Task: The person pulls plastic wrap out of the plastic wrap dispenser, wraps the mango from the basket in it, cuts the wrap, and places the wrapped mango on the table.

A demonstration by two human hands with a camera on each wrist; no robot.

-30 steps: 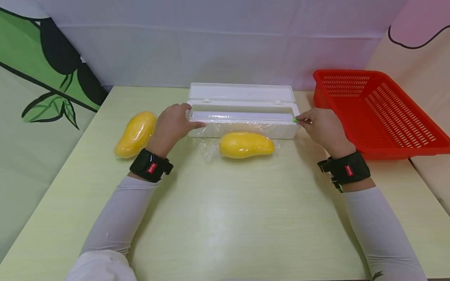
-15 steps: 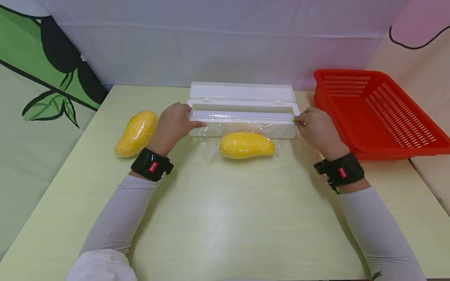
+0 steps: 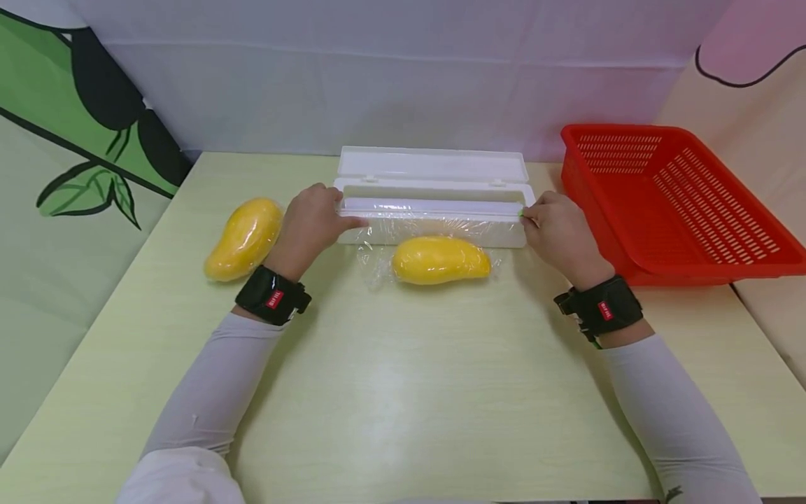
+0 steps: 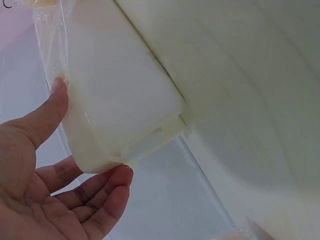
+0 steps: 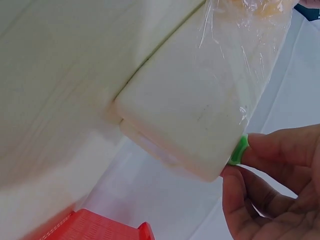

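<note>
A white cling film box [image 3: 441,234] stands with its lid [image 3: 434,164] tipped back and a film roll [image 3: 434,206] inside. My left hand [image 3: 313,225] holds the box's left end; in the left wrist view the thumb presses its front upper edge and the fingers curl under the corner. My right hand [image 3: 560,231] pinches a small green slide cutter [image 5: 239,150] near the right end of the front edge. Clear film [image 5: 235,55] drapes from that edge down over a yellow mango [image 3: 441,260] lying in front of the box.
Another yellow mango [image 3: 244,240], shiny as if wrapped in film, lies on the table [image 3: 390,392] left of my left hand. A red plastic basket [image 3: 686,269] stands at the right, close to my right hand. A cloth backdrop [image 3: 327,98] rises behind the box.
My right hand has slid a little to the left along the box's front edge with the green slide cutter. The left hand, the box and both mangoes stay where they were.
</note>
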